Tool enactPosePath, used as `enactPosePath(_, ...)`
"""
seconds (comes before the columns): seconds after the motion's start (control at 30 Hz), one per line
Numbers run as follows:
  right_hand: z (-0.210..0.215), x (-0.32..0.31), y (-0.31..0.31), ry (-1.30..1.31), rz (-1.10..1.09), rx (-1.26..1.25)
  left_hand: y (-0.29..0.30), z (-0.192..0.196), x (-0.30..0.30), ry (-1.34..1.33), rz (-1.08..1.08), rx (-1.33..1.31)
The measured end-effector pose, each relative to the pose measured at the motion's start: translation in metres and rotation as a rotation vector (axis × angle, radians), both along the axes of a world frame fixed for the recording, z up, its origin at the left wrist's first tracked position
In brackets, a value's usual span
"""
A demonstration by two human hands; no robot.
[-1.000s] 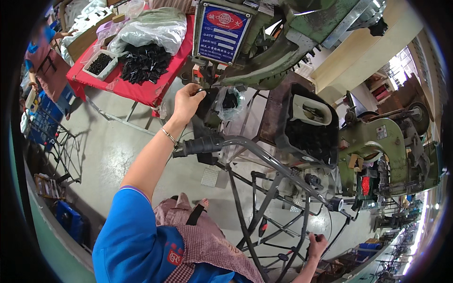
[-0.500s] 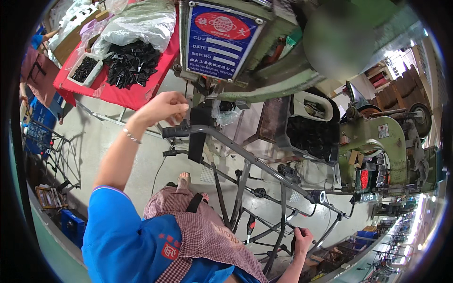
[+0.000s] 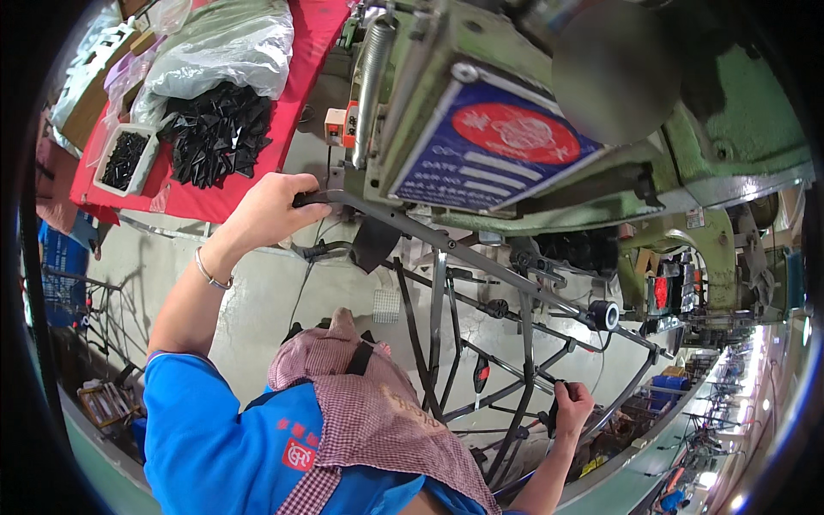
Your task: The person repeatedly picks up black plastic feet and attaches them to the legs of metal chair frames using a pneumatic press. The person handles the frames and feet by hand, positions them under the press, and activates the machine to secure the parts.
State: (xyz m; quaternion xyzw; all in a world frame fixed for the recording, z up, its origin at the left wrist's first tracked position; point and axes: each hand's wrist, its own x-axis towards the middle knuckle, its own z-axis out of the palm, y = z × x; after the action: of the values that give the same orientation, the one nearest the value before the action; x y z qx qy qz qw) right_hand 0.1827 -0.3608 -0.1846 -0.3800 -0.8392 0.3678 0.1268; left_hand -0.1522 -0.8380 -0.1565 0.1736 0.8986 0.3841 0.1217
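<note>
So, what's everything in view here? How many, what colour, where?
Large machine: 1, green, top right
Plate: 1, blue and red, on that machine
Second machine: 1, green, right side
Tubular frame: 1, dark grey, centre to lower right
Table cover: 1, red, upper left
Plastic bag: 1, whitish, on the cover
Flat pieces: many, black, heaped by the bag
Tray: 1, white, left of the heap
Small parts: many, black, in the tray
Small box: 1, mostly orange, left of large machine
Co-worker: 1, pinkish clothing, left edge
Shirt: 1, blue, lower left
Apron: 1, checked reddish, lower middle
Left hand: 1, bare, closed on the frame's upper tube end
Right hand: 1, bare, lower right, curled beside the frame
</note>
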Motion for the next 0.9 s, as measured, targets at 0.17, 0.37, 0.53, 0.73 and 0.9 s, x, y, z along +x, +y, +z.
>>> enactPosePath(0.17,0.004,-0.009,0.000,-0.022,-0.013,0.013,-0.005,-0.004,-0.009,-0.005,-0.043,0.069)
enactPosePath(0.37,0.000,-0.018,-0.005,-0.014,-0.024,0.000,-0.002,-0.013,-0.014,0.031,-0.081,0.000)
enactPosePath(0.53,-0.013,-0.016,0.006,-0.078,0.016,0.058,0.000,-0.032,-0.010,0.148,-0.069,-0.152)
enactPosePath(0.73,-0.010,-0.022,0.002,-0.135,0.009,0.024,0.001,-0.030,-0.010,0.090,-0.091,-0.261)
enactPosePath(0.9,-0.007,-0.027,0.004,-0.130,0.017,0.032,0.003,-0.027,-0.010,0.045,-0.060,-0.265)
